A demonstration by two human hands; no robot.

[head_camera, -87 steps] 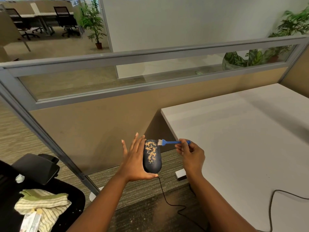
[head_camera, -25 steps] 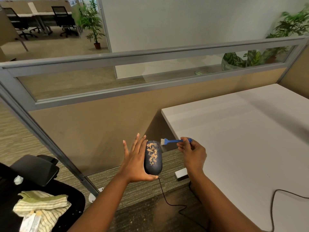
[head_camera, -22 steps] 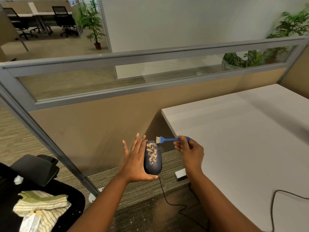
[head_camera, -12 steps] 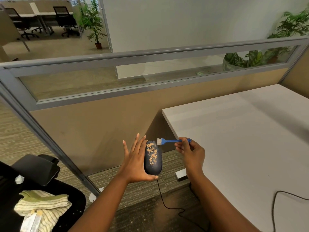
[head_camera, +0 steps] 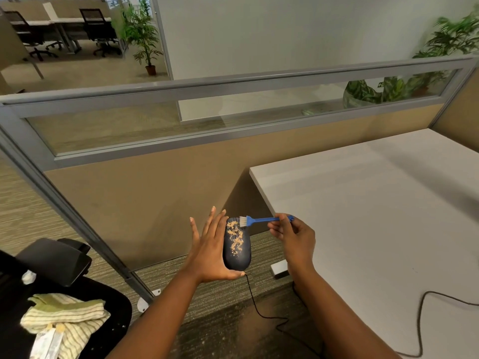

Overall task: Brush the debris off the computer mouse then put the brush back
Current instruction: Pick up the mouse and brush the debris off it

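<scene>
Head view: your left hand [head_camera: 210, 251] cradles the computer mouse [head_camera: 237, 246] off the desk's left edge, out over the carpet, fingers straight along its far side and thumb tucked under its near end at 6 o'clock. Tan debris [head_camera: 235, 237] runs down the middle of its back from 12 towards 6. Your right hand [head_camera: 294, 235] pinches the handle of the blue brush [head_camera: 261, 220], the other fingers curled; the bristles sit at the mouse's 1 o'clock corner, just touching the top of the crumbs.

To do this well, I'd sweep from 12 down to 6 in short, light strokes, tilting the mouse so the crumbs fall to the floor (not onto the white desk [head_camera: 375, 216]). Mind the cable [head_camera: 261, 313] hanging from the 6 o'clock end. Most of the debris is still on, so the brushing looks barely started.
</scene>
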